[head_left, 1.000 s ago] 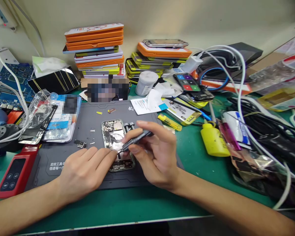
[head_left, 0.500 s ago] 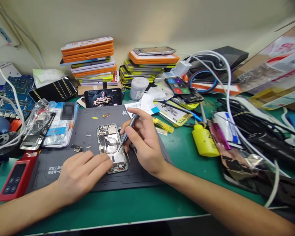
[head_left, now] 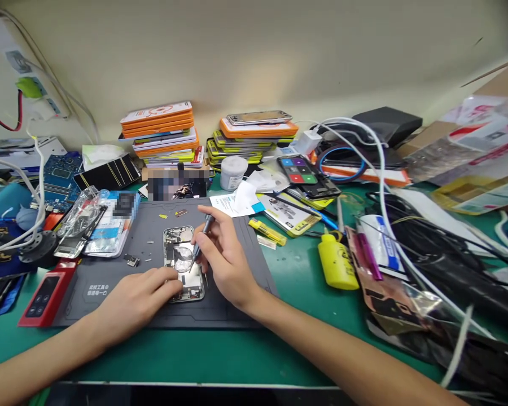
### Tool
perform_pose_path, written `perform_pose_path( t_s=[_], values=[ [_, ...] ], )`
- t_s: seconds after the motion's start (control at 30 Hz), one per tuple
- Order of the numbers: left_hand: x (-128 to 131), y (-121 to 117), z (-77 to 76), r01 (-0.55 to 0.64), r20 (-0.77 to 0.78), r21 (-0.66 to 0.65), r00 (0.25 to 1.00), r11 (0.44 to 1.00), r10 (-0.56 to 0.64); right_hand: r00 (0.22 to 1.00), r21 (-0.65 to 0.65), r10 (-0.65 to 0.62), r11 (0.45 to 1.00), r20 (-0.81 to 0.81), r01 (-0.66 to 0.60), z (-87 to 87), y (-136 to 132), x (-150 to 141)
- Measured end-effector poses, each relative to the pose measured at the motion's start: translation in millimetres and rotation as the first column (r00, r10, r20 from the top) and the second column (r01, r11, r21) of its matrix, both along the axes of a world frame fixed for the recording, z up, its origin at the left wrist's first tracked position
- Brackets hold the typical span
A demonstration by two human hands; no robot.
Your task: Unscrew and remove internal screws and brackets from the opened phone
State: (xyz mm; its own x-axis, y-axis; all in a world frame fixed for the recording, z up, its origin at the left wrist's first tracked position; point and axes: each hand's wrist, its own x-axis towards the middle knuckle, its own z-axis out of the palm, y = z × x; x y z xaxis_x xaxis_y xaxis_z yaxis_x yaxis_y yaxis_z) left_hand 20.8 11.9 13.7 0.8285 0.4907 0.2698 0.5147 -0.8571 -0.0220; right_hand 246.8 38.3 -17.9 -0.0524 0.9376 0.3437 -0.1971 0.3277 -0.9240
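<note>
An opened smartphone housing (head_left: 191,280) lies on a dark grey work mat (head_left: 232,316), its inner parts and a round coil exposed. My left hand (head_left: 141,293) rests at the phone's lower left edge, fingers bent together and gripping that side. My right hand (head_left: 226,262) is closed round a slim dark screwdriver (head_left: 201,239), held tilted with the index finger over its top end. Its tip points down into the phone, near the coil; contact is too small to tell. A small camera module (head_left: 131,260) and several tiny metal pieces lie left of the phone.
A red device with buttons (head_left: 46,296) is at the mat's left. Behind stand stacked orange boxes (head_left: 158,118), a white tub (head_left: 232,173) and a propped phone with a picture (head_left: 188,189). At right are a yellow bottle (head_left: 337,265) and tangled cables (head_left: 432,242).
The view has shifted, so the bench things appear lower at the back. My left fingertips have drawn back toward the phone's left edge. The screwdriver stays in my right hand over the phone.
</note>
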Motion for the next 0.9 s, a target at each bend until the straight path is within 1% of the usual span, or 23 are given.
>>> perform_pose_path(
  t_s=[0.07,0.13,0.27,0.4,0.5,0.57,0.63,0.7,0.73,0.8,0.83,0.9],
  values=[
    [-2,0,-0.3,-0.013,0.038,-0.034,0.999,0.999,0.015,1.0,0.003,0.0,1.0,0.01,0.0,-0.4,0,0],
    [-4,-1,0.3,0.009,0.063,0.005,0.998,1.0,-0.009,1.0,0.014,-0.005,1.0,0.023,0.004,-0.9,0,0],
    [-6,-3,3.5,0.096,0.069,0.093,0.992,0.991,-0.102,0.999,0.043,-0.01,0.999,0.035,0.009,-0.7,-1,0],
    [-11,-4,9.5,0.12,0.065,0.135,0.989,0.984,-0.129,0.999,0.028,-0.014,1.0,0.047,0.013,0.6,-1,0],
    [-19,-7,16.2,0.093,0.032,0.207,0.994,0.974,-0.102,0.998,0.03,-0.018,0.999,0.06,0.017,0.6,-2,0],
    [-27,-10,19.1,0.099,-0.024,0.278,0.995,0.955,-0.096,0.998,0.04,-0.013,0.999,0.063,0.011,-0.4,-2,0],
    [-33,-13,18.6,0.117,-0.053,0.307,0.993,0.945,-0.106,0.998,0.048,-0.004,0.999,0.065,0.0,-1.8,-3,0],
    [-38,-17,14.9,0.099,-0.009,0.252,0.995,0.963,-0.099,0.997,0.054,0.002,0.999,0.073,-0.006,-3.0,-4,1],
    [-39,-18,12.4,0.065,0.053,0.196,0.996,0.978,-0.077,0.997,0.056,0.002,0.998,0.076,-0.006,-3.1,-5,1],
    [-40,-19,7.6,-0.037,0.212,0.068,0.977,0.997,0.022,0.996,0.045,0.009,0.999,0.084,-0.013,-2.3,-7,2],
    [-40,-19,5.8,-0.094,0.277,0.014,0.957,0.996,0.086,0.996,0.032,0.015,0.999,0.087,-0.017,-1.3,-7,2],
    [-39,-17,3.6,-0.204,0.33,-0.043,0.921,0.978,0.207,0.995,0.002,0.024,1.0,0.094,-0.024,1.4,-9,3]
  ],
)
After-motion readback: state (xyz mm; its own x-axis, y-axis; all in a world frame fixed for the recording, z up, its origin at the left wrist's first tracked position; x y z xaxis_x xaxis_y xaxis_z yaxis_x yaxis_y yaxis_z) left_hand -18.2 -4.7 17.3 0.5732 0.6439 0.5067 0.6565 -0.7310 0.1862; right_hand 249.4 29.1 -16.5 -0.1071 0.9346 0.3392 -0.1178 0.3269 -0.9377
